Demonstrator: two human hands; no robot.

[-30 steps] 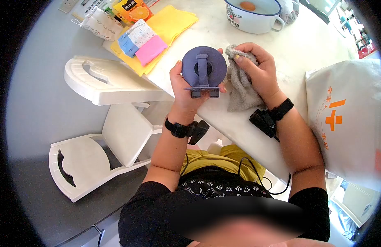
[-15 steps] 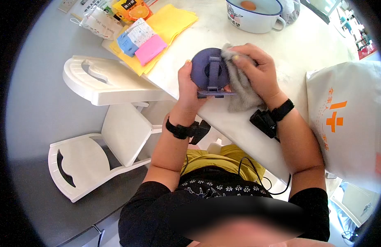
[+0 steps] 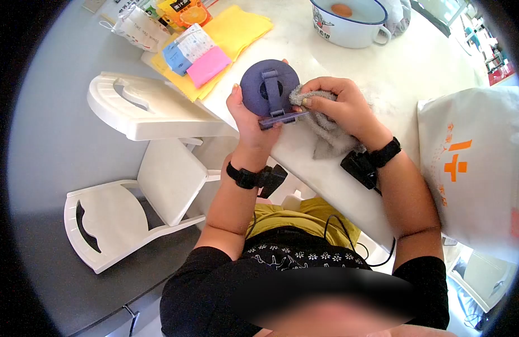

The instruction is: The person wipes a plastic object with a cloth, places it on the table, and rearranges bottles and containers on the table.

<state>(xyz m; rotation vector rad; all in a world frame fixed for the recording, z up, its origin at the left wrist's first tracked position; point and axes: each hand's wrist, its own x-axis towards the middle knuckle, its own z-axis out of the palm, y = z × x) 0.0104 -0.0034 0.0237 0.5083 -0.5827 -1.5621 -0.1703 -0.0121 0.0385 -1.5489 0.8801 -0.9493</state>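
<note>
My left hand [image 3: 252,121] grips a dark purple stand [image 3: 255,90], likely a phone stand, with a round disc, a hinged arm and a flat plate at its lower end. Its disc faces up toward me, above the table. A grey fluffy cloth [image 3: 329,132] is pinched in my right hand [image 3: 341,104]. The bunched end of the cloth meets the right side of the stand near the disc's edge, and the rest hangs down toward the table edge. Some of my left fingers are hidden behind the stand.
On the white table [image 3: 304,143] stands an enamel pot [image 3: 349,25] with a round brown item in liquid. A yellow cloth [image 3: 245,28] lies under blue-white and pink packets [image 3: 209,66]. A white bag [image 3: 472,168] is at right; white chairs [image 3: 158,109] stand left.
The stand has shifted left and slightly up, and its plate has tilted. My right hand has moved down a little, and the cloth is now bunched at the stand's right side.
</note>
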